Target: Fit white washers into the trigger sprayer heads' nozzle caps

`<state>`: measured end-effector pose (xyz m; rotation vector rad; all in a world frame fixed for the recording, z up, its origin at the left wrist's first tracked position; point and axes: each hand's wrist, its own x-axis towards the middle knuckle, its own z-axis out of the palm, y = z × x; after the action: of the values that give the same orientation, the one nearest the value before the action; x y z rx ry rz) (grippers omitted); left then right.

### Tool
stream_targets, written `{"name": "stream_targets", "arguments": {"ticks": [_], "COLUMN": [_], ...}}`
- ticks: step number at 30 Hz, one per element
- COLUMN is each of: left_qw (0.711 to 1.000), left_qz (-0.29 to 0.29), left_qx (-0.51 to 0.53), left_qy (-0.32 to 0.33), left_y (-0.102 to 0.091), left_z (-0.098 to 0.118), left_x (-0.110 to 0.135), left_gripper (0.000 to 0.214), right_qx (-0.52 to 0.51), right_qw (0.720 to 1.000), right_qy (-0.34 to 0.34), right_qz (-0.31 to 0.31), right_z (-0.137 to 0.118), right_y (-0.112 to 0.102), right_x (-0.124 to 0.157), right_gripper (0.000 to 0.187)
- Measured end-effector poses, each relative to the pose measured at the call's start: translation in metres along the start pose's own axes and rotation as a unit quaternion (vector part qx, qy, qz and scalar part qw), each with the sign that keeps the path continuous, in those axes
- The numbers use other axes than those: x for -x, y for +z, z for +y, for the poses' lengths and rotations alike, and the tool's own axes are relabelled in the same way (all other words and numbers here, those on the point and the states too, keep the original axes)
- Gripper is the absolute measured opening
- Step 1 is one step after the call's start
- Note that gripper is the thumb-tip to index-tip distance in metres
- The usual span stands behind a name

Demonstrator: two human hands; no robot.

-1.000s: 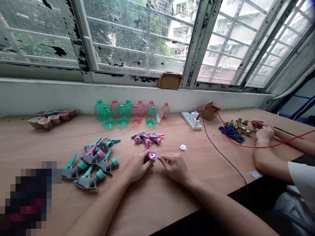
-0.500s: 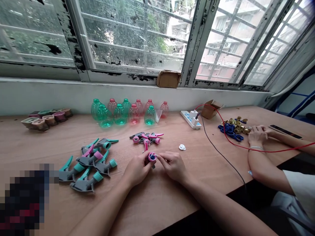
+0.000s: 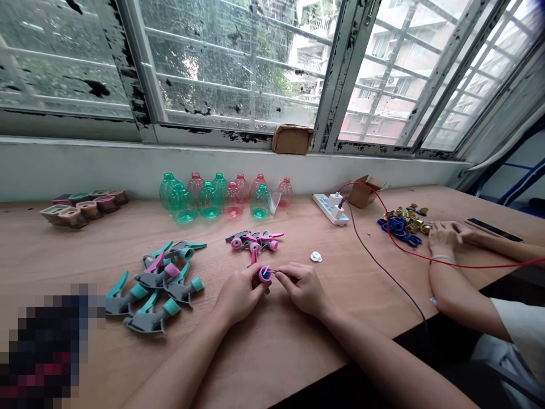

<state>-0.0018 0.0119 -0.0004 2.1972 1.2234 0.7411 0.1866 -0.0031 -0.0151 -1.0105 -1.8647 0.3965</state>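
Observation:
My left hand point(image 3: 239, 292) is closed around a pink-and-grey spray trigger head point(image 3: 264, 275), its round pink collar facing up. Inside the collar, something dark blue and a small whitish piece show. My right hand point(image 3: 303, 287) pinches a thin, dark, pointed tool point(image 3: 275, 271) whose tip reaches the collar opening; its kind is too small to tell. Just beyond my hands lies a cluster of pink-and-grey spray heads point(image 3: 255, 241). To the left is a pile of teal-and-grey spray heads point(image 3: 181, 291), with a pink one among them. White discs point(image 3: 315, 257) lie to the right.
Green and red clear bottles point(image 3: 209, 201) stand along the wall. A power strip point(image 3: 330, 209) with plugs and cables sits right of them. Small containers point(image 3: 85, 207) are at far left. A co-worker's hands point(image 3: 445, 236) are beside blue rings point(image 3: 399, 228) and brass-coloured parts.
The view has tilted slightly. My hands stay together at the collar; the thin tool's angle has shifted a little, and the whitish piece shows more clearly inside.

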Motion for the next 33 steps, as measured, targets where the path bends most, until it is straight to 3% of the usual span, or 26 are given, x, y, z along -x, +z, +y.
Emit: {"name": "stream_targets", "arguments": {"ticks": [10,16,20,25,29,33], "left_qw": [1.000,0.998,0.986,0.942,0.929,0.933], "left_qz": [0.010,0.011,0.020,0.025,0.012,0.016], "left_qx": [-0.021,-0.055,-0.167,-0.329,-0.357,-0.355], "left_qy": [-0.002,0.000,0.003,0.060,0.094,0.062], "left_y": [0.000,0.001,-0.002,-0.007,-0.006,-0.005], "left_z": [-0.001,-0.002,-0.001,0.001,0.003,0.001], "left_x": [-0.002,0.000,0.002,0.000,-0.001,-0.003], "left_gripper": [0.015,0.016,0.025,0.021,0.015,0.018], "right_qx": [-0.009,0.036,0.053,0.076,0.115,0.143], "right_qw": [0.999,0.999,0.998,0.994,0.988,0.983], "right_qy": [0.031,0.009,0.008,-0.008,-0.007,-0.011], "right_qz": [0.008,-0.034,-0.042,-0.080,-0.103,-0.117], "right_z": [0.010,0.005,-0.003,0.002,0.011,0.014], "right_y": [-0.018,-0.024,-0.019,-0.004,0.003,0.001], "right_x": [0.001,0.003,0.001,0.001,0.004,0.006], "right_gripper": [0.022,0.019,0.021,0.028,0.026,0.024]}}
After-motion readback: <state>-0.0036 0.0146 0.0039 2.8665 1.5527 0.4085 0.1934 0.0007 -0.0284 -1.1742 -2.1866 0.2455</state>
